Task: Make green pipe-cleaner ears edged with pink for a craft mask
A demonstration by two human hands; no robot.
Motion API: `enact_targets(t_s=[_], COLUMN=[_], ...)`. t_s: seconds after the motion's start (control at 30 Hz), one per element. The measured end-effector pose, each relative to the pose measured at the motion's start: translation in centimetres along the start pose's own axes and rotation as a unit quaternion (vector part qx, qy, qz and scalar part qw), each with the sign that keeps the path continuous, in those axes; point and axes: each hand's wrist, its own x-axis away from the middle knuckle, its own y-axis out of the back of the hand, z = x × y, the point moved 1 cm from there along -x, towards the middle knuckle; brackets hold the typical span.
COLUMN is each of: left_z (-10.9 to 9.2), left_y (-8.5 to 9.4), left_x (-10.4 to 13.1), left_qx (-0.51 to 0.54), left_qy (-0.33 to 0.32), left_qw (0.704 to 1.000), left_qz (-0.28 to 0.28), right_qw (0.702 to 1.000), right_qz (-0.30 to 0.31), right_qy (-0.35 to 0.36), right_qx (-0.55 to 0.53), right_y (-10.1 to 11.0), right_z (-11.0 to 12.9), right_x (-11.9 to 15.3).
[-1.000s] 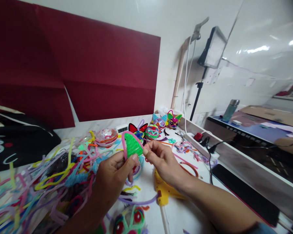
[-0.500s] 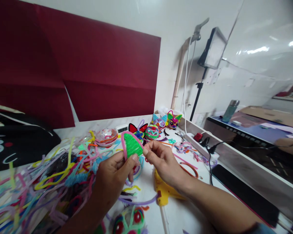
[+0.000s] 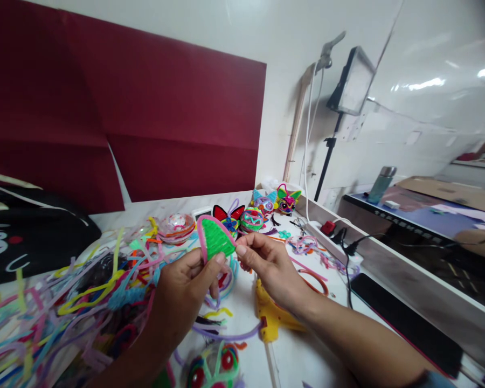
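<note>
A green ear-shaped piece of pipe cleaner point(image 3: 215, 239) with a pink edge is held up over the table. My left hand point(image 3: 189, 280) pinches its lower left side between thumb and fingers. At its right corner, the thumb and forefinger of my right hand point(image 3: 264, 261) close on the end of the pink edging. Below my right forearm lies a yellow glue gun point(image 3: 270, 315), partly hidden by it. Near the front edge sits a pipe-cleaner figure point(image 3: 214, 366) with red round eyes, cut off by the frame.
Loose pipe cleaners point(image 3: 84, 302) heap up on the left. Several finished colourful figures point(image 3: 263, 202) stand at the back. A power strip point(image 3: 327, 237) with cables and a black phone point(image 3: 404, 323) lie to the right. Behind stands a lamp point(image 3: 353, 81) on a pole.
The green piece has shifted slightly left and up with my left hand. My right hand stays at its corner, almost unmoved.
</note>
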Motion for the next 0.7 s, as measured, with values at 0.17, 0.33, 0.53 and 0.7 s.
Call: enact_targets(t_s=[0.17, 0.33, 0.53, 0.7], left_z=[0.19, 0.19, 0.33, 0.92], left_y=[0.08, 0.03, 0.08, -0.02], left_x=[-0.15, -0.29, -0.30, -0.19], left_qx=[0.004, 0.007, 0.018, 0.020], left_qy=[-0.002, -0.003, -0.010, -0.004], left_qw=[1.000, 1.000, 1.000, 1.000], left_qz=[0.005, -0.001, -0.004, 0.008], right_qw=[1.000, 1.000, 0.999, 0.998], right_qz=[-0.003, 0.001, 0.004, 0.023], right_qy=[-0.005, -0.004, -0.015, -0.033], right_qx=[-0.002, -0.019, -0.049, -0.042], right_y=[0.09, 0.08, -0.02, -0.05], right_z=[0.00, 0.11, -0.01, 0.05], right_x=[0.03, -0.04, -0.03, -0.06])
